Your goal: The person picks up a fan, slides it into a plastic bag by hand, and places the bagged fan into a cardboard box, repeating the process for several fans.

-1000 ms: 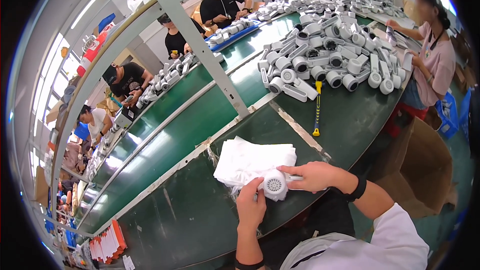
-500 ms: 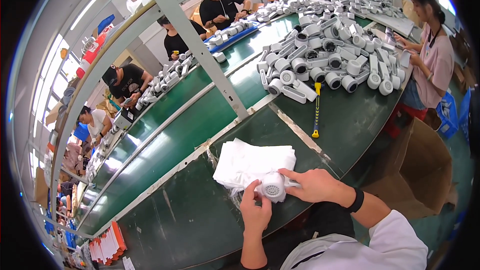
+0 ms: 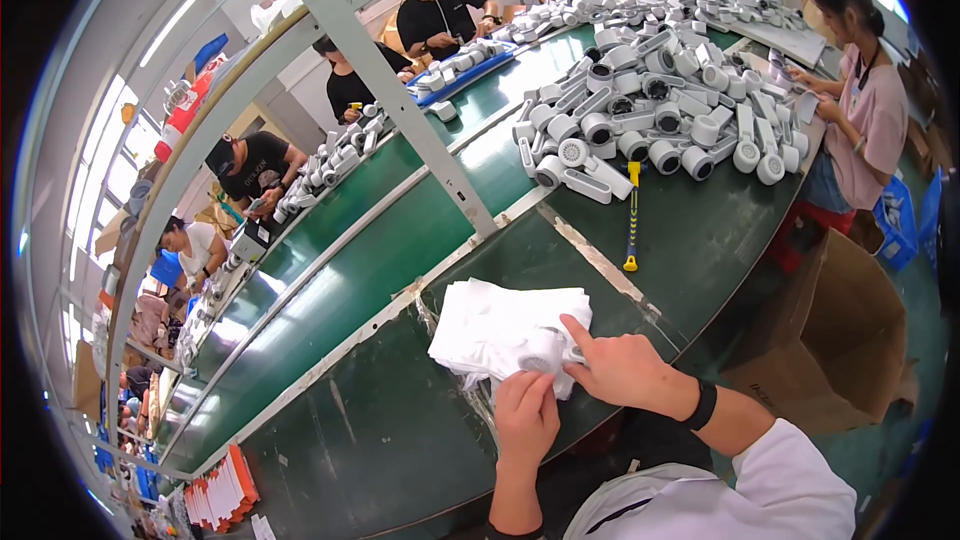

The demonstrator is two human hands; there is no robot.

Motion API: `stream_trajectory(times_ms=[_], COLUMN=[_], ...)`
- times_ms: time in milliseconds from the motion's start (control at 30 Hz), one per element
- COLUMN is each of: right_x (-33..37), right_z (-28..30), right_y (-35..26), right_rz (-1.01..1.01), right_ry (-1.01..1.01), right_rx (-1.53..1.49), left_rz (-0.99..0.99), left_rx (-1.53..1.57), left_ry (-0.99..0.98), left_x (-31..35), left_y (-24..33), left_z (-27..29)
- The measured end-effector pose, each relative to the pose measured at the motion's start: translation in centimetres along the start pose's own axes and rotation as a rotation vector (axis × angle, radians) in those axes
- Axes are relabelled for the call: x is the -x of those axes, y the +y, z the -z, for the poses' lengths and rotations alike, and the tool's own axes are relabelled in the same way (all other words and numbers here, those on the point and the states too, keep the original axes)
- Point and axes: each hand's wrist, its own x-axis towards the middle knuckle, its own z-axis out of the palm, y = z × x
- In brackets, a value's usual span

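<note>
Head view: a small pale hair dryer (image 3: 541, 346) with a short round barrel and a stubby handle, at the near right edge of a stack of thin white sheets (image 3: 475, 325). Smooth, light shell, almost melting into the bright sheets, with a faint grey curve along the barrel. Barrel over the sheets, handle pointing right; finer detail washed out by glare and partly covered by fingers.

Left hand (image 3: 527, 410) just below the barrel, forearm rising from the lower edge, back of the hand toward the camera. Fingers bent and bunched together, tips at the barrel's lower rim. Cannot tell firm pinch from light contact there, nor dryer from sheet under the tips.

Right hand (image 3: 625, 368) to the right of the barrel, forearm slanting up and left out of a white sleeve (image 3: 795, 470), black band (image 3: 705, 407) at the wrist. Index finger stretched toward the upper left, tip beside the barrel and over the sheets; remaining fingers curled under. Handle gripped between thumb and fingers.

Around both hands, a dark green table (image 3: 330, 440). Farther up, a hammer (image 3: 632, 215) with a yellow head, near end toward the hands; beyond it, a large heap of grey-white dryers (image 3: 650, 105). Off to the right, an open cardboard box (image 3: 820, 340) and a person in pink (image 3: 870, 120) beside the heap.
</note>
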Motion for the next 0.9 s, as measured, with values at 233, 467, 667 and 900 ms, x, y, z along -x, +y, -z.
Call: stream_trajectory(times_ms=[233, 467, 667, 900], right_x=[-1.0, -1.3, -2.2, -2.0], right_z=[-1.6, -2.0, -1.6, -2.8], right_y=[1.3, 1.7, 1.2, 1.6], right_rz=[-0.148, 0.043, 0.105, 0.010], right_ry=[-0.263, -0.109, -0.109, 0.008], right_rx=[-0.847, -0.530, -0.263, -0.336], left_rz=[0.128, 0.253, 0.380, -0.033], left_rx=[0.032, 0.087, 0.043, 0.047], left_ry=[-0.038, 0.075, 0.054, -0.060], left_x=[1.6, 0.9, -0.1, -0.6], left_y=[0.3, 0.8, 0.6, 0.8], left_z=[-0.6, -1.0, -0.8, -0.9])
